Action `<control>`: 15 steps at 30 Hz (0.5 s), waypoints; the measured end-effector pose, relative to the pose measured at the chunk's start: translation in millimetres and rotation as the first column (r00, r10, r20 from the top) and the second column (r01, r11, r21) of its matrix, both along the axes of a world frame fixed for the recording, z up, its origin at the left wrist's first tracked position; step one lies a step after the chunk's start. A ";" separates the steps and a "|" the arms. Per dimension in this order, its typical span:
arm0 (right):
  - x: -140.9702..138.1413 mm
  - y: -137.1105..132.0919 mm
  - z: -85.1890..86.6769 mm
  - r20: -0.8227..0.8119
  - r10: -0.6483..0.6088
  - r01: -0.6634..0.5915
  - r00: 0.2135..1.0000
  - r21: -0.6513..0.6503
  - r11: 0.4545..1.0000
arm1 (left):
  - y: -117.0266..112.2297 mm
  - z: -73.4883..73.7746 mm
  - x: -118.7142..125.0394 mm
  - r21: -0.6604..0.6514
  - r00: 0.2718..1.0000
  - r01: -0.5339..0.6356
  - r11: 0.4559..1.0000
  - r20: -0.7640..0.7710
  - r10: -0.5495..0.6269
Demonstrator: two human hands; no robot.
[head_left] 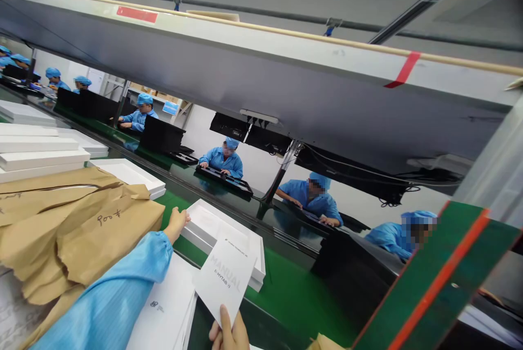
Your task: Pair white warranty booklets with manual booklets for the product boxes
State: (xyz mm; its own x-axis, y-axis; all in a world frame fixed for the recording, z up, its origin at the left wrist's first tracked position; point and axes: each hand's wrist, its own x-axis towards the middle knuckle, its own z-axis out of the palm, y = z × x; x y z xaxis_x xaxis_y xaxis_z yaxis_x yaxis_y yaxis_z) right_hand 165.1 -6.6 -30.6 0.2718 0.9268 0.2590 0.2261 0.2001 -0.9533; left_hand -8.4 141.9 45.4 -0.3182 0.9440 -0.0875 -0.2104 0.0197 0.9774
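My right hand [229, 332], low in the view, pinches a white manual [223, 279] by its lower edge, thumb on the cover. The word MANUAL is printed on that cover. The manual overlaps the near side of a shallow white box [196, 230] on the green conveyor belt [286, 295]. At the box's left end, my left hand [177, 223] has its fingers closed at the rim; the fingertips are partly hidden. A stack of white printed booklets [157, 306] lies below my blue left sleeve.
Brown paper wrapping [110, 230] and stacked white boxes [41, 151] lie on the left. Another open box [128, 173] stands behind the paper. A shelf [245, 77] hangs overhead, and a green board [441, 279] rises at right. Several co-workers in blue [223, 162] sit across the line.
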 end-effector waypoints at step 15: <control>25.8 -2.3 68.0 0.090 0.067 -0.076 0.994 0.096 0.993 | -151.3 -45.6 5.0 0.097 0.367 0.310 0.946 -0.930 -0.025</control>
State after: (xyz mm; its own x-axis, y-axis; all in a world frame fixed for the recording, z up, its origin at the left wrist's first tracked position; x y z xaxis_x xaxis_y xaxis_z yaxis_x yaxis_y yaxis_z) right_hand 190.9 -8.9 37.4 0.1782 0.9118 0.3699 0.2885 0.3110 -0.9056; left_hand -3.4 -9.4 -0.2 0.0995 0.9290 0.3565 0.7860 -0.2931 0.5444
